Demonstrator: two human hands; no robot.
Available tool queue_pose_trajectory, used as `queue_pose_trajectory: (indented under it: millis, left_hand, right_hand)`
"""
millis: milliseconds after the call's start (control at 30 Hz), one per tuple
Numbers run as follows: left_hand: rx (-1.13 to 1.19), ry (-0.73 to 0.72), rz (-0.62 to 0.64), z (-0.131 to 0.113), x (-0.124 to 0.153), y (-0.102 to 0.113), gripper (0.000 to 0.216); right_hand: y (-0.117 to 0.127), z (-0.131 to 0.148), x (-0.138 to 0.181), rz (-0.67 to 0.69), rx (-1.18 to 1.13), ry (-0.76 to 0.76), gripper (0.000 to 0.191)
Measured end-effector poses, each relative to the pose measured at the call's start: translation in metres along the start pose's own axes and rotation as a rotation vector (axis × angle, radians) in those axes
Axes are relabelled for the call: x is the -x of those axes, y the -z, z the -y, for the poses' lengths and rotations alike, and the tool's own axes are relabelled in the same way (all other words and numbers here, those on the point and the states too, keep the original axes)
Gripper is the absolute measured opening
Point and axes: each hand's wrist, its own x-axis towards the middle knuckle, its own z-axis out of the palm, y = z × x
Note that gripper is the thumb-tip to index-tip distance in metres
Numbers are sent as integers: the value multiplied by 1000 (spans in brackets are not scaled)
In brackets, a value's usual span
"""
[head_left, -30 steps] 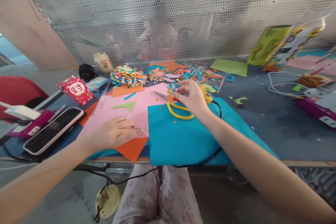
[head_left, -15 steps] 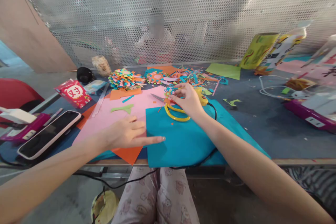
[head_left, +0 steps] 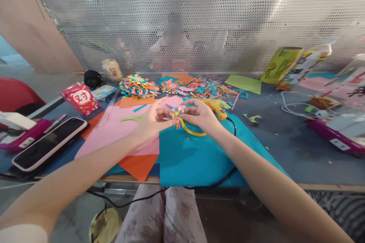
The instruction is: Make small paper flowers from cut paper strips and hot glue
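A small multicoloured paper flower (head_left: 176, 112) is held between my two hands above the table. My left hand (head_left: 156, 117) pinches its left side, and my right hand (head_left: 199, 114) grips its right edge. Just below lie scissors with yellow handles (head_left: 192, 133), their blades partly hidden by my hands and the flower. Behind my right hand rests a yellow glue gun (head_left: 217, 109) with a black cord. Under my hands spread a blue sheet (head_left: 182, 163) and a pink sheet (head_left: 99, 140) of paper.
Fringed paper flowers (head_left: 137, 86) and a heap of paper strips (head_left: 209, 88) lie toward the perforated metal panel (head_left: 199, 15). A phone (head_left: 49, 144), a red packet (head_left: 80, 98) and a power strip (head_left: 25, 136) stand left. Bottles (head_left: 309, 60) and another power strip (head_left: 333, 138) are right.
My left hand has risen from over the papers and closed on the paper flower. My right hand has brought the flower slightly left and down, toward me.
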Motion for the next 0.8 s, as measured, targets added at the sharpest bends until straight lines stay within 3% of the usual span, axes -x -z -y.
queue_pose_trajectory:
  millis: [300,467,667,800]
  left_hand:
    - [-62,49,-23,0,3,3,65]
    - [-77,76,110,-2,3,1,65]
    - [-19,84,166,3,4,5,67]
    - [-20,149,322,3,10,5,57]
  right_hand:
    - [-8,1,5,18,73,16,44]
    - [-5,3,5,7,30,13,43]
    - [-6,7,7,5,-95,-22,46]
    - [-4,9,5,-35,-217,-35,47]
